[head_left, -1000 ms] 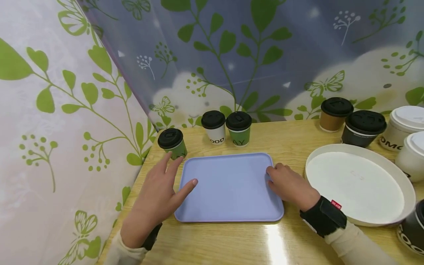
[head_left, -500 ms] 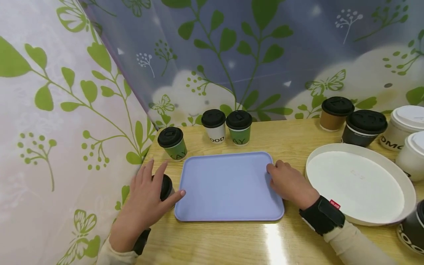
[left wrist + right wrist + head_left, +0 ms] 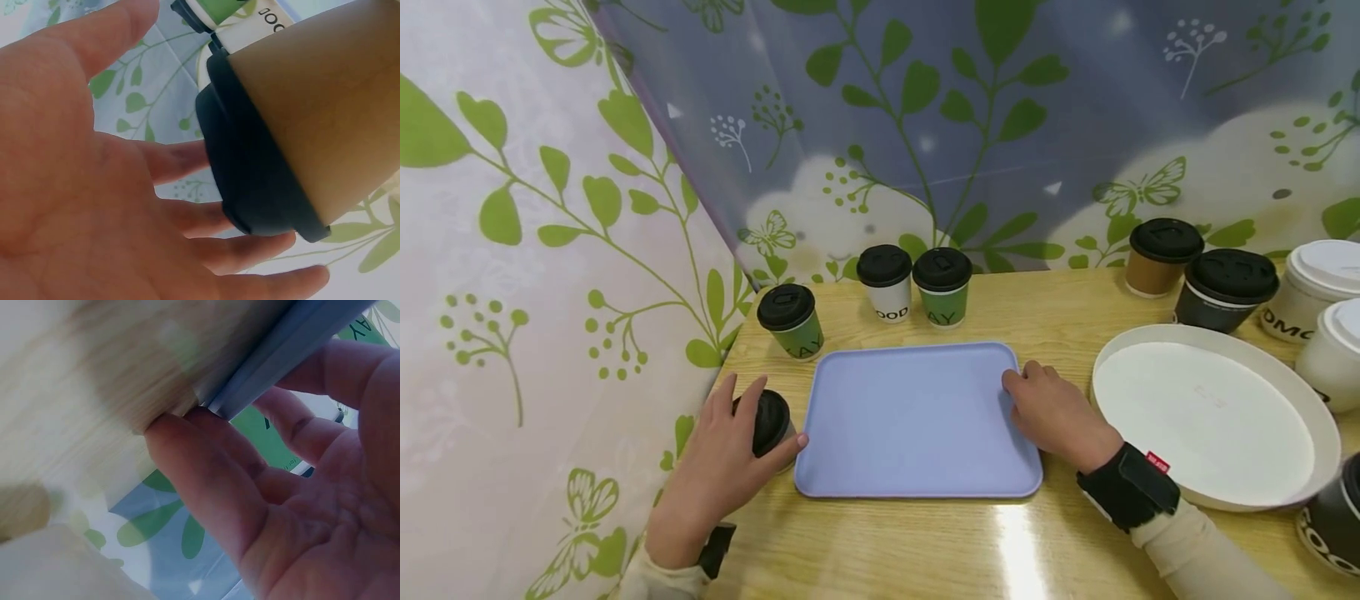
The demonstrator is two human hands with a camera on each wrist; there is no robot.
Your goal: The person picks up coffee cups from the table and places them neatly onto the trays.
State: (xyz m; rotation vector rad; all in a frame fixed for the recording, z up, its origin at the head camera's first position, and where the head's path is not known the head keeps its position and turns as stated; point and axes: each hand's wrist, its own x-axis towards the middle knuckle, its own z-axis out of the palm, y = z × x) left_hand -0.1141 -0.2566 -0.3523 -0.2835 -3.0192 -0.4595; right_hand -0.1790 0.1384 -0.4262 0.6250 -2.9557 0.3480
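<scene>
A light purple tray (image 3: 917, 425) lies flat on the wooden table. At its right edge, my right hand (image 3: 1051, 417) has its fingers bent, gripping the rim; the right wrist view shows fingertips at the tray edge (image 3: 262, 365) and down by the tabletop. Left of the tray stands a brown paper cup (image 3: 319, 106) with a black lid (image 3: 771, 421). My left hand (image 3: 718, 467) reaches around that lid, fingers spread and thumb apart. In the left wrist view a gap shows between palm and lid, with some fingers passing behind the lid.
Behind the tray stand a green cup (image 3: 799, 335), a white cup (image 3: 891, 302) and another green cup (image 3: 943, 304), all black-lidded. To the right lies a round white tray (image 3: 1210, 417), with brown (image 3: 1152, 275), black and white cups around it. Patterned cloth walls border the table.
My left hand has moved down and left from the near green cup to the brown cup, which came into view beside the tray. My right hand has stayed at the tray's edge.
</scene>
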